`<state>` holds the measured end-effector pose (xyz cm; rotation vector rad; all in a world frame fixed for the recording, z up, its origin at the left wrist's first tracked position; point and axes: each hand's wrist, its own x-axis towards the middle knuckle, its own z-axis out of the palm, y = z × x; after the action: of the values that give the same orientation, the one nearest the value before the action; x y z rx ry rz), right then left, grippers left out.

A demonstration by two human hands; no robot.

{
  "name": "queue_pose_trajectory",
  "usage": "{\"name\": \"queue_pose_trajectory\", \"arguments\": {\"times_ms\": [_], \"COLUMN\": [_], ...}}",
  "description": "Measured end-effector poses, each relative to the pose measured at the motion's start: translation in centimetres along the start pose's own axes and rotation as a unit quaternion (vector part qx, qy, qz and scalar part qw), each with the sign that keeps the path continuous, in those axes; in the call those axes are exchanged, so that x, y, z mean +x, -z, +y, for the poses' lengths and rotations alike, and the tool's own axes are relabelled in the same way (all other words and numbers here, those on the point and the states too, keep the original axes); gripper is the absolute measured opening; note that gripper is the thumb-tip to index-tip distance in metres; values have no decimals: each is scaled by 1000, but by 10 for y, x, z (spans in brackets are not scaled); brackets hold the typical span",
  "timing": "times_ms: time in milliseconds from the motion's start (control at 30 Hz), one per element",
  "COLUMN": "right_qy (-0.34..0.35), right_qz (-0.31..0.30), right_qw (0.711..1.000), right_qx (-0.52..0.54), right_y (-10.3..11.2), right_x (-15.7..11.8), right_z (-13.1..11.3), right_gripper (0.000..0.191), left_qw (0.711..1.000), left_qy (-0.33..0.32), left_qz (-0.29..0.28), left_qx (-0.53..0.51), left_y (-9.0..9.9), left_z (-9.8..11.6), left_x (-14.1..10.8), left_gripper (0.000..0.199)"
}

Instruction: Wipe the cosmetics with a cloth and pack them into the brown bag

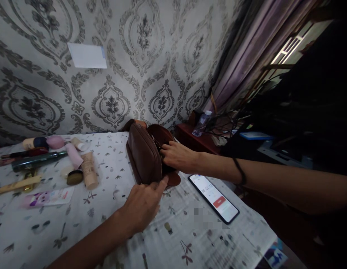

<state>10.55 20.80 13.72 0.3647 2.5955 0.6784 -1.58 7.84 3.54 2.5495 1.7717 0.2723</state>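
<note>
A dark brown leather bag (144, 155) lies on the patterned white cloth, its opening turned to the right. Against the near end of the bag, beside a brown flap (173, 179), rests my left hand (144, 203), its index finger stretched out and the other fingers curled at the bag's edge. My right hand (177, 155) reaches into the bag's opening from the right, fingers bent; their tips, and anything between them, are hidden in the dark interior. A phone (214, 198) with a lit timer screen lies right of the bag.
Cosmetics lie on the left, among them a green tube (37, 161), a beige tube (89, 170), a round jar (74, 177) and a white-purple tube (47, 198). A plastic bottle (202, 123) stands on a red surface (187, 135) behind. The cloth's edge (263, 220) runs along the right.
</note>
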Motion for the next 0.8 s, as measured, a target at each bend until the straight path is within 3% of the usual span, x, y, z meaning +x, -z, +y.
{"name": "queue_pose_trajectory", "arguments": {"times_ms": [300, 633, 800], "right_qy": [-8, -54, -75], "right_qz": [-52, -59, -97], "right_qw": [998, 997, 992], "right_qx": [17, 15, 28], "right_y": [12, 8, 9], "right_x": [13, 17, 22], "right_z": [-4, -12, -15], "right_gripper": [19, 16, 23], "left_qw": [999, 998, 999], "left_qy": [-19, -28, -30], "left_qz": [40, 51, 43], "left_qx": [6, 7, 10], "left_y": [-10, -5, -3], "left_z": [-5, -6, -6], "left_x": [0, 0, 0], "left_gripper": [62, 57, 56]}}
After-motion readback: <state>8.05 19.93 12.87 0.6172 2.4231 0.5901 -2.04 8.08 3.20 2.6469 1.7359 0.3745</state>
